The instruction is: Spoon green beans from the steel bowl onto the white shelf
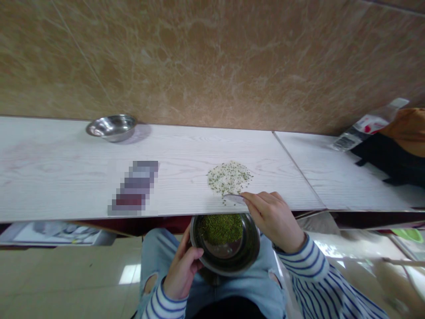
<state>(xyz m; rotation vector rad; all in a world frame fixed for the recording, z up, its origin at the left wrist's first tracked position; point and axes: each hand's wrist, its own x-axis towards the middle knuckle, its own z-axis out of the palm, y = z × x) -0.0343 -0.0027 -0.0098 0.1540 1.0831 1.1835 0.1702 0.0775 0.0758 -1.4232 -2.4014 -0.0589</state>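
My left hand [182, 270] is closed around the rim of a steel bowl [199, 252] held over my lap, just under the table's front edge. Green beans [222, 227] fill part of this bowl. My right hand [274, 219] pinches a small flat metal piece [234, 198] at the table edge, its tip touching the near side of a heap of mixed white grains and green beans [228, 177] spread on the white table [66, 177].
An empty steel bowl [112, 127] stands at the back left against the brown tiled wall. A blurred flat object [134, 188] lies left of the heap. A plastic packet [368, 125] and dark cloth [388, 161] rest at the far right.
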